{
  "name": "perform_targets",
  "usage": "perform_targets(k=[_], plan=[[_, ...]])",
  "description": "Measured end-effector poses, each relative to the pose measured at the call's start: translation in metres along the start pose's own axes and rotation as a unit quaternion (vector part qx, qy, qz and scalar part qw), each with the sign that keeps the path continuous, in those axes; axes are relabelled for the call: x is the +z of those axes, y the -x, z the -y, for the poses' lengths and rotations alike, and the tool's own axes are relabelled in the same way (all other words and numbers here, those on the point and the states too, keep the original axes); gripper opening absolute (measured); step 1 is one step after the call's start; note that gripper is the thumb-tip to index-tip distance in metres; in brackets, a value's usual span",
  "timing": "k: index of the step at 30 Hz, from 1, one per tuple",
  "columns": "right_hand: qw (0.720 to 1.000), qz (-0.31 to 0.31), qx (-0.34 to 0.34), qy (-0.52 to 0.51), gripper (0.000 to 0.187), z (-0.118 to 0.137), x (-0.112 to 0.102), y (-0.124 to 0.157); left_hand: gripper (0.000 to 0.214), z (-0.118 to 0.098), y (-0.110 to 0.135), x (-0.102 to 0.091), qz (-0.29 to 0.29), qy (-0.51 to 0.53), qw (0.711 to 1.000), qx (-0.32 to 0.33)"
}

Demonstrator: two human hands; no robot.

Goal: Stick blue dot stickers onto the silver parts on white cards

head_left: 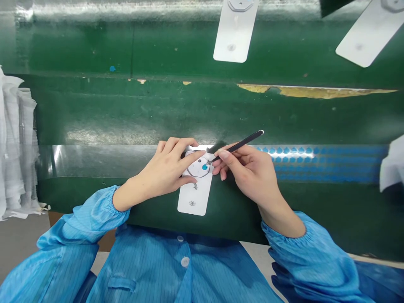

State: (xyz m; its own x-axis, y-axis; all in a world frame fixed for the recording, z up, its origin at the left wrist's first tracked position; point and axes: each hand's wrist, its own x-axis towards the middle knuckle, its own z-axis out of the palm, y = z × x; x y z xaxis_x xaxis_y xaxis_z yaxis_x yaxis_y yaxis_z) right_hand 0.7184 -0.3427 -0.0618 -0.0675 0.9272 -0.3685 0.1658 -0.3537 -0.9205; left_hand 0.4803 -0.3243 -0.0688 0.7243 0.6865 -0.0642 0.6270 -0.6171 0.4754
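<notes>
A white oblong card (194, 198) lies on the green belt in front of me, with a grey octagonal ring (199, 167) on its upper end and a small blue round sticker (205, 167) inside the ring. My left hand (164, 170) rests on the card's left side, fingers pressed on the ring and the card's edge. My right hand (249, 170) pinches black tweezers (238, 145); the tips point at the blue sticker.
A strip of several blue round stickers (318, 162) lies to the right on a shiny rail. Two more white cards (235, 29) (369, 31) sit on the far green belt. Stacked white material (15, 143) stands at the left edge. A white object (393, 166) shows at the right edge.
</notes>
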Motion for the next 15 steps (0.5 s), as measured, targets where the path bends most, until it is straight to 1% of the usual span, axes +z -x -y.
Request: perform_targets(k=[3,6,9,10,12,15], plan=[[1.000,-0.002,-0.003,-0.003,0.041,-0.001,0.000,0.000,0.065,-0.002,0.000,-0.001,0.001,0.007,1.000,-0.006],[1.000,-0.004,-0.006,0.004,0.041,-0.002,0.001,0.001,0.066,-0.007,-0.002,-0.003,0.001,0.016,0.999,-0.029],[0.999,-0.008,-0.035,0.031,0.035,-0.005,0.002,0.005,0.066,-0.015,-0.005,-0.005,0.003,0.001,0.999,-0.052],[0.997,-0.010,-0.060,0.052,0.033,-0.007,0.002,0.007,0.064,-0.018,-0.007,-0.006,0.004,-0.009,0.998,-0.057],[0.984,-0.014,-0.135,0.117,0.028,-0.010,0.002,0.011,0.057,-0.023,-0.011,-0.007,0.010,-0.033,0.997,-0.063],[0.941,-0.036,-0.258,0.215,0.021,-0.017,0.000,0.014,0.055,-0.027,-0.016,-0.009,0.025,-0.063,0.995,-0.071]])
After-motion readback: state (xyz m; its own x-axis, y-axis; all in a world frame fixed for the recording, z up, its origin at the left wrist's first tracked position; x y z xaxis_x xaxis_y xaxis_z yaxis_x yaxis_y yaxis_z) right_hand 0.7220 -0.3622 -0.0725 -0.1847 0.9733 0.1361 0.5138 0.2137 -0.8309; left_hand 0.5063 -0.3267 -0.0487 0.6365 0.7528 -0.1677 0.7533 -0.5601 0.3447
